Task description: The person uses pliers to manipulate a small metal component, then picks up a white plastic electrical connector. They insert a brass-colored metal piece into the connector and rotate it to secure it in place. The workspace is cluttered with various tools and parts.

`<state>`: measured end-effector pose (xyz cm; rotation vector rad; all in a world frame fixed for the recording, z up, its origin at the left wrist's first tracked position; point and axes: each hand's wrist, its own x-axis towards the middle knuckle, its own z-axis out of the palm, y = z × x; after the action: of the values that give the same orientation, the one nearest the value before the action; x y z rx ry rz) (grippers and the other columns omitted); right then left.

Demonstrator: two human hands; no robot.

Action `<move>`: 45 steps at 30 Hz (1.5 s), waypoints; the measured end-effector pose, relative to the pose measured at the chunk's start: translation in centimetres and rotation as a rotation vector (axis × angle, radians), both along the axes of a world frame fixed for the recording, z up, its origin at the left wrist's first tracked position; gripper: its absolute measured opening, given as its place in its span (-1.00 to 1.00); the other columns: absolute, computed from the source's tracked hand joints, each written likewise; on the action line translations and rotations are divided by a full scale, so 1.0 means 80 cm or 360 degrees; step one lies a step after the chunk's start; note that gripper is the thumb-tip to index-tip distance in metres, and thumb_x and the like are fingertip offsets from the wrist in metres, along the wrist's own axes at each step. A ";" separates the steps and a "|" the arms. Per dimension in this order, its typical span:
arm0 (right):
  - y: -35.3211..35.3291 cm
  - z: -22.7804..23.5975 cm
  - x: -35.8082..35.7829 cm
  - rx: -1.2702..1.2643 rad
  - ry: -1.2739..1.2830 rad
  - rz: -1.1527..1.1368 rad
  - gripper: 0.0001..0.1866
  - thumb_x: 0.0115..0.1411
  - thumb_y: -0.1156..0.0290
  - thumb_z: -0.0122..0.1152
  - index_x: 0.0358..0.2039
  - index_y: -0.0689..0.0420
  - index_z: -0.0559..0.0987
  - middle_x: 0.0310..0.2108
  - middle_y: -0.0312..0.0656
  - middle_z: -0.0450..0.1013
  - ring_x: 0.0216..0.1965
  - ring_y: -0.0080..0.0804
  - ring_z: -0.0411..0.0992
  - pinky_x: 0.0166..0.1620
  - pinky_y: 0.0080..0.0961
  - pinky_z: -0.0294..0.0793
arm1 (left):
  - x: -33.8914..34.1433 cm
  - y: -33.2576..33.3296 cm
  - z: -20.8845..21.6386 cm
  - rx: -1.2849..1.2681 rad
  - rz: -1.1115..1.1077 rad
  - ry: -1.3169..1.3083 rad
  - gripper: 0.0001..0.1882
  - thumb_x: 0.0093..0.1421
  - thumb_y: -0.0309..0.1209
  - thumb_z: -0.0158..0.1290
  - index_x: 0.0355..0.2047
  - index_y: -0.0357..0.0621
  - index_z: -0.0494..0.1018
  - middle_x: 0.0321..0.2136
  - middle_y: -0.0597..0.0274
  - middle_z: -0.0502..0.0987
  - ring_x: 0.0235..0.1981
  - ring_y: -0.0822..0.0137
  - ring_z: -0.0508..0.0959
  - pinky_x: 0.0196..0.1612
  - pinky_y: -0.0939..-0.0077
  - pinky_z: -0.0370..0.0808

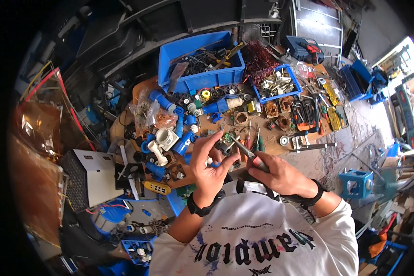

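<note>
Above the front edge of the cluttered workbench, my left hand (208, 162) pinches a small dark part (224, 148) between thumb and fingers; its exact kind is too small to tell. My right hand (280, 174) is closed round a slim, grey-handled tool (247, 151) with a narrow pointed end. The tool's tip points up and left, close to the dark part; whether they touch I cannot tell. Just beyond the hands lie a green-handled screwdriver (260, 139) and a small green piece (228, 136). White and blue plastic pipe fittings (166, 138) are heaped left of my left hand.
A large blue crate (202, 83) of cables and tools stands at the back. Right of it are red wire (261, 60) and a blue tray (299, 87) of metal pieces. Pliers (307, 112) lie to the right. A yellow power strip (157, 187) is at the near left.
</note>
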<state>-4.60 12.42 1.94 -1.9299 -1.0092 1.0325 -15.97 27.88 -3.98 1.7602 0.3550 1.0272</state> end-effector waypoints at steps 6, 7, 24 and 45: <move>-0.001 -0.010 0.011 -0.0175 0.0076 -0.0107 -0.70 0.23 0.22 0.16 -0.28 0.25 0.47 -0.52 -0.16 0.40 -0.45 -0.47 0.34 -0.33 -0.44 0.34 | 0.002 0.004 0.010 0.0150 0.0021 0.0224 -0.43 -0.09 -0.48 0.38 -0.02 -0.19 0.47 -0.28 0.23 0.49 -0.55 0.51 0.43 -0.47 0.62 0.40; -0.005 -0.026 0.013 -0.0176 0.0106 -0.0114 -0.69 0.23 0.21 0.17 -0.30 0.25 0.46 -0.54 -0.17 0.39 -0.47 -0.47 0.33 -0.34 -0.44 0.34 | 0.002 0.002 0.011 0.0173 0.0014 0.0212 -0.44 -0.08 -0.47 0.37 -0.02 -0.17 0.47 -0.28 0.23 0.49 -0.55 0.49 0.44 -0.46 0.60 0.42; 0.018 -0.052 0.017 0.0311 -0.1199 -0.0066 -0.76 0.14 0.52 0.19 -0.20 0.33 0.41 -0.42 0.16 0.44 -0.42 0.18 0.43 -0.38 -0.17 0.40 | 0.002 0.004 -0.008 -0.2539 -0.1445 0.0198 -0.33 0.28 0.25 -0.26 -0.41 -0.16 0.44 -0.64 0.36 0.40 -0.72 0.53 0.33 -0.61 0.67 0.25; -0.015 -0.019 0.059 0.0219 -0.0950 0.0133 -0.76 -0.01 0.58 0.17 -0.30 0.25 0.37 -0.43 0.06 0.36 -0.39 0.15 0.38 -0.34 -0.13 0.37 | 0.028 -0.018 -0.002 -0.2431 -0.1558 -0.0121 -0.37 0.39 0.09 -0.38 0.11 -0.21 0.31 -0.48 0.22 0.44 -0.68 0.42 0.35 -0.57 0.59 0.32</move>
<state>0.11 11.22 0.44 -2.1384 -1.4503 0.4054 -13.72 26.45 -4.15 0.3212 0.0927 -0.0566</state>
